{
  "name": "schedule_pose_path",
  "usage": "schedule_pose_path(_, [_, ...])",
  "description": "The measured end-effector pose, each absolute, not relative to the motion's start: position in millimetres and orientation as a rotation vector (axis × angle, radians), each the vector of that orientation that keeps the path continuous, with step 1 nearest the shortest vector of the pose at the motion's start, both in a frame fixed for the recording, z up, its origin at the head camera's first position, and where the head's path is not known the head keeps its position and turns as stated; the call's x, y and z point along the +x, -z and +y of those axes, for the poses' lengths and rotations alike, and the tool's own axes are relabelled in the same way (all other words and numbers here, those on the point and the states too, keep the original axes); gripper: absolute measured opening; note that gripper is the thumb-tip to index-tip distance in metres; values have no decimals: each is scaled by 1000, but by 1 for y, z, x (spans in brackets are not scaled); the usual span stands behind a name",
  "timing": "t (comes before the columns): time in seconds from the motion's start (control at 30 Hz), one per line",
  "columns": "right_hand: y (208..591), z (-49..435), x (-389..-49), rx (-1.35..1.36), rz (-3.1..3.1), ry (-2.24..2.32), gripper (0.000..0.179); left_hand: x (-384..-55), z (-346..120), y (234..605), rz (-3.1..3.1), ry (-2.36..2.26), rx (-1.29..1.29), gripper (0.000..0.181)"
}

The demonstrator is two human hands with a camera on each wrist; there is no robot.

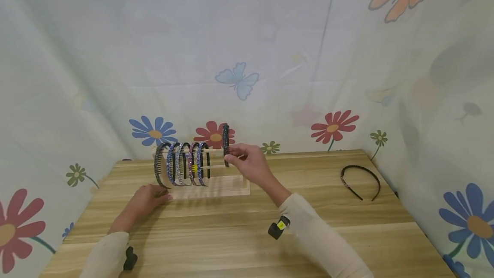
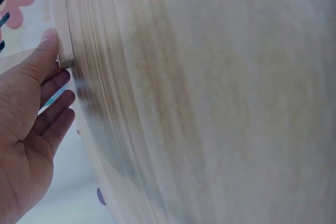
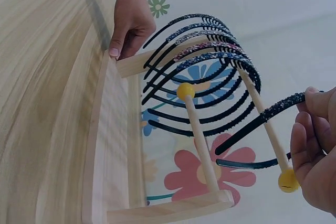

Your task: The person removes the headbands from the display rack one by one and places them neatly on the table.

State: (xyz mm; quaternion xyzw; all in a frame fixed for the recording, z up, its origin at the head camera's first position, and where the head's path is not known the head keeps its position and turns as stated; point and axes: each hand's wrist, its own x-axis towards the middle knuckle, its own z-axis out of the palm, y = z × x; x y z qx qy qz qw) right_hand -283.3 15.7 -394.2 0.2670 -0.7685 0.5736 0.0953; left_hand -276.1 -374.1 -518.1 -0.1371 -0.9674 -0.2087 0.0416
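A wooden rack [image 1: 231, 188] stands on the table, with several glittery toothed headbands [image 1: 168, 164] hanging side by side on its rod. My right hand [image 1: 251, 163] pinches a dark glittery headband [image 1: 226, 138] between thumb and fingers near the rod's right end. In the right wrist view the held headband [image 3: 283, 106] overlaps the upper rod [image 3: 260, 103]; whether they touch I cannot tell. Its ends point toward the lower rod [image 3: 202, 145]. At the base's left front corner, my left hand [image 1: 144, 200] pinches the wood, thumb on top. The left wrist view shows that thumb [image 2: 44, 48].
Another dark headband [image 1: 343, 177] lies by itself on the table's right side. Yellow balls [image 3: 185, 91] cap the rods. Behind the wooden table [image 1: 231, 235] hangs a flowered, butterfly-printed cloth [image 1: 239, 33].
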Motion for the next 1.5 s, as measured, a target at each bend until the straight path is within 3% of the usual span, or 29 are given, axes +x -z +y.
schedule_pose_path(0.8, [367,49,-283,724,-2260,-1615,27,-278,-376,521,-2968,668,-418,28])
schedule_pose_path(1.5, [375,105,-292,594,-2277,-1514,28,-274,-373,517,-2970,673,-405,32])
